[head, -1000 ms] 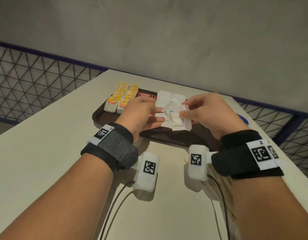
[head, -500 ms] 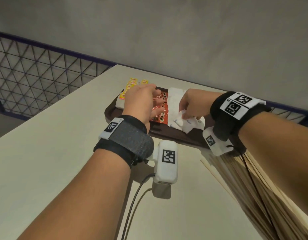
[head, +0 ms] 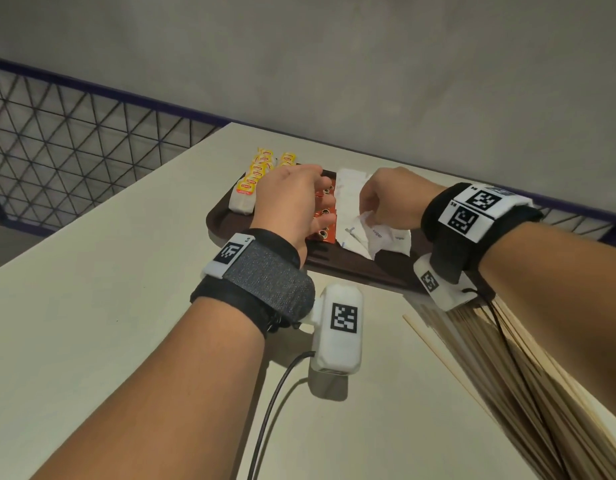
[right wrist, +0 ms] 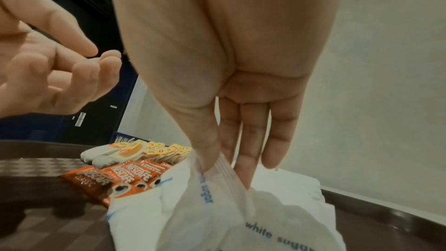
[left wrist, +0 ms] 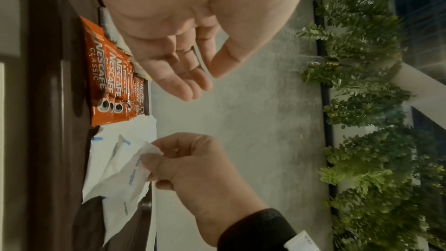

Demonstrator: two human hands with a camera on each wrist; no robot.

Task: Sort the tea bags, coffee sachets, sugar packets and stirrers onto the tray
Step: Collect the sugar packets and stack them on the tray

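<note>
Pinching the top edge of a white sugar packet (right wrist: 217, 194) between thumb and fingertips, your right hand (head: 396, 199) holds it just above the other sugar packets (head: 355, 216), which lie on the right part of the brown tray (head: 226, 220). That grip is clamped on the packet's thin sealed edge only, and the packet hangs down with its lower end touching the pile. Your left hand (head: 292, 202) hovers over the red coffee sachets (left wrist: 106, 83) with its fingers loosely spread, its grip apart and holding nothing.

On the tray, the tea bags (head: 252, 185) sit at the far left, the coffee sachets run in an overlapped row in the middle, and the sugar lies just right of them. The wooden stirrers (head: 507, 393) are on the worktop, partly under your right forearm, so they are not yet sorted.

Several things could go wrong from here. The pile is loose and crumpled, so setting this packet down carelessly could push others over the coffee row. A pinch this shallow could slip, or tear the paper if you tug. Your left fingers could nudge the coffee row out of line if they drop. Your right forearm and its cable lie over the stirrers, so a sideways sweep could scatter them off the worktop.
</note>
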